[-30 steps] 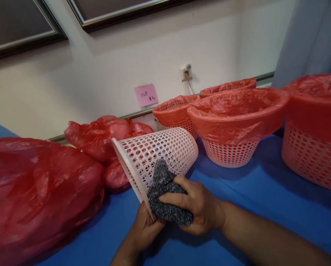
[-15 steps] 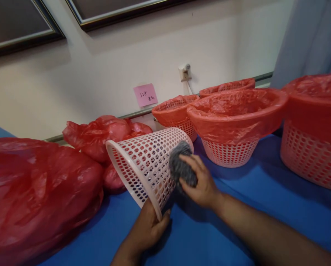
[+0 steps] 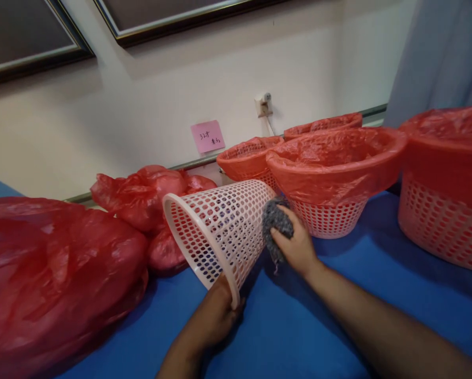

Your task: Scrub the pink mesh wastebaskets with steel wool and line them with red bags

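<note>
A pale pink perforated plastic wastebasket (image 3: pixel 228 218) is tilted on its side, its open rim toward the lower left. My left hand (image 3: pixel 218 310) grips that rim at its lower edge, with some fingers inside the basket and partly hidden. A crumpled grey cloth (image 3: pixel 275 223) is bunched in my right hand (image 3: pixel 297 245), whose fingers are closed on it. The cloth presses against the basket's base end, and a loose strand hangs below it.
Red plastic bags (image 3: pixel 62 273) lie heaped at the left on the blue surface (image 3: pixel 291 326). Several perforated baskets with red liners, including a near one (image 3: pixel 338 173) and a large one (image 3: pixel 449 195), stand behind and right. A pink note (image 3: pixel 208 137) and a socket (image 3: pixel 264 107) are on the wall.
My right hand has moved the cloth right and slightly down, from the basket's side to its base end. The basket and my left hand have shifted a little to the right.
</note>
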`<state>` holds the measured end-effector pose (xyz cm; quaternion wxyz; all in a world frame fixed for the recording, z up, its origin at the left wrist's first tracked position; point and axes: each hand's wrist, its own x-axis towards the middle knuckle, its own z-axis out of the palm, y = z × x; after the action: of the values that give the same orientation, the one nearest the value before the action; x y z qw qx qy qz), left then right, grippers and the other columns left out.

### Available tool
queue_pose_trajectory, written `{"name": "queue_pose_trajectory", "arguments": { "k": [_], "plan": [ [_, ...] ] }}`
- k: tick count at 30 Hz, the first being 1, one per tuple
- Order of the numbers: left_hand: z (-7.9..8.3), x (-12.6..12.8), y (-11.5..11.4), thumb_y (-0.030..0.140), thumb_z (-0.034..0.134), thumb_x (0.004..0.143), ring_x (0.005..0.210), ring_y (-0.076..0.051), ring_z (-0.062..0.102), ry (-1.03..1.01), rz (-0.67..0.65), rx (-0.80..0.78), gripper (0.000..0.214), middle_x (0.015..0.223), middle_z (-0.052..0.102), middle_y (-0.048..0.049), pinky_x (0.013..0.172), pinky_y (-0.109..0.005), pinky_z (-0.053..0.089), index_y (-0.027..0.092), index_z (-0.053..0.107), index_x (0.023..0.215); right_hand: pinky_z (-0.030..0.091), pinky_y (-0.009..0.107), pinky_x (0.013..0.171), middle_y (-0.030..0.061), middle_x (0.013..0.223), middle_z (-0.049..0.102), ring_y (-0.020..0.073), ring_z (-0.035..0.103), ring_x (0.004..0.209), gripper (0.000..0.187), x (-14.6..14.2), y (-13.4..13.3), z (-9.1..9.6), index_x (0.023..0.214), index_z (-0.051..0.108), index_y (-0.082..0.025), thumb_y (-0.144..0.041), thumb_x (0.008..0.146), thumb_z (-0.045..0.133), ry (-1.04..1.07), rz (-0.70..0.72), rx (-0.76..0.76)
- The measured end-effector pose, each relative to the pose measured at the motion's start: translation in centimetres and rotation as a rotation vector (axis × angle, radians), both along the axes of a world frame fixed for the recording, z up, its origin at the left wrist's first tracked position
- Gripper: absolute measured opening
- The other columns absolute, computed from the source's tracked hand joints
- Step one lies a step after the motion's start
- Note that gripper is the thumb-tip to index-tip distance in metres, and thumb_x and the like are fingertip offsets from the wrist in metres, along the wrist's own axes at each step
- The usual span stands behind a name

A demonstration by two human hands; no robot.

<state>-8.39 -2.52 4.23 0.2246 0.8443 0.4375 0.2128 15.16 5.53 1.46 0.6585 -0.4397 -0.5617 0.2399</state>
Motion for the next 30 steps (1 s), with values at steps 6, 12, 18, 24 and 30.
{"name": "queue_pose_trajectory", "arguments": {
  "k": [6,12,18,24,30],
  "plan": [
    [0.3,-0.3,-1.1,0.044,0.075,0.088,0.132,-0.036,0.064,-0.234,0.098,-0.104,0.065,0.140,0.070,-0.0088,0.116,-0.046,0.052,0.024,0.059,0.147,0.064,0.040,0.086,0.0131,0.133,0.058,0.0275,0.068,0.107,0.068,-1.9,-5.8,0.9,0.148,0.055,-0.026,-0.026,0.081,0.068,-0.393,0.537,0.567],
    [-0.2,-1.2,-1.4,0.053,0.067,0.096,0.139,-0.035,0.060,-0.385,0.210,-0.152,0.055,0.138,0.072,-0.0087,0.121,-0.050,0.047,0.027,0.063,0.144,0.061,0.043,0.095,0.0110,0.137,0.057,0.0271,0.067,0.114,0.068,-1.5,-4.1,0.4,0.146,0.055,-0.030,-0.021,0.080,0.068,-0.323,0.416,0.410],
    [0.0,-0.5,-1.4,0.044,0.062,0.100,0.151,-0.036,0.046,-0.240,0.123,-0.130,0.063,0.152,0.063,-0.0131,0.130,-0.060,0.028,0.027,0.049,0.159,0.050,0.057,0.114,0.0129,0.130,0.067,0.0309,0.065,0.122,0.057,0.0,0.9,-0.2,0.140,0.059,-0.022,-0.028,0.083,0.067,0.041,-0.017,-0.097],
    [0.2,0.1,-1.3,0.028,0.063,0.096,0.146,-0.036,0.053,-0.117,0.022,-0.010,0.058,0.153,0.063,-0.0099,0.126,-0.058,0.036,0.029,0.056,0.154,0.056,0.044,0.109,0.0113,0.143,0.057,0.0286,0.062,0.131,0.073,-1.4,-4.9,1.3,0.152,0.049,-0.030,-0.022,0.083,0.073,-0.277,0.320,0.452],
    [0.1,0.0,-0.9,0.024,0.057,0.098,0.145,-0.034,0.054,-0.069,0.002,-0.019,0.054,0.150,0.066,-0.0084,0.127,-0.056,0.035,0.028,0.059,0.152,0.054,0.045,0.111,0.0107,0.142,0.060,0.0281,0.062,0.130,0.065,-1.0,-4.0,1.2,0.146,0.057,-0.028,-0.020,0.083,0.068,-0.204,0.228,0.360]
  ]
}}
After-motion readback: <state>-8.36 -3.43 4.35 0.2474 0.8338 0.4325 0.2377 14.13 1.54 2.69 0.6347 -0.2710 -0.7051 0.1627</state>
